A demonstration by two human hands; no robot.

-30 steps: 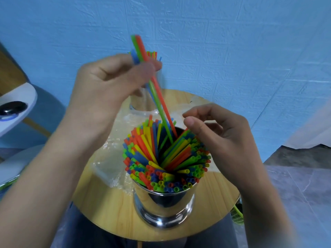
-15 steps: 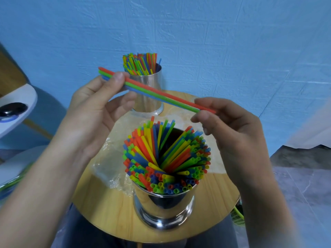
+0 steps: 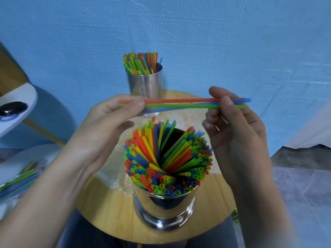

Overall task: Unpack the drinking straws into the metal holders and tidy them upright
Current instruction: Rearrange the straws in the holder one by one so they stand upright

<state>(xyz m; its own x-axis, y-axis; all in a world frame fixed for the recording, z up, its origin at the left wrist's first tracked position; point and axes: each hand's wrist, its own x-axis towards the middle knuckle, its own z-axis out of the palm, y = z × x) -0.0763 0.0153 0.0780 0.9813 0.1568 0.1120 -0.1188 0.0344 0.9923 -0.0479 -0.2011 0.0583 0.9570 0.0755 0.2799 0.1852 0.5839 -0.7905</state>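
Note:
Three straws (image 3: 180, 103), red, green and blue, lie level in the air above the near metal holder (image 3: 163, 210). My left hand (image 3: 107, 126) pinches their left ends and my right hand (image 3: 232, 122) pinches their right ends. The near holder stands at the table's front, packed with coloured straws (image 3: 166, 158) that fan outward around a dark gap in the middle. A second metal holder (image 3: 145, 83) stands at the table's far edge with a tight upright bunch of straws (image 3: 140, 63).
The round wooden table (image 3: 107, 212) bears crumpled clear plastic wrap (image 3: 116, 176) left of the near holder. More straws in a packet (image 3: 18, 181) lie on a white surface at the left. A blue wall is close behind.
My left hand drew the three straws up out of the near holder and tipped them over. My right hand took their other ends, and the bundle now lies level, lower than half a second ago.

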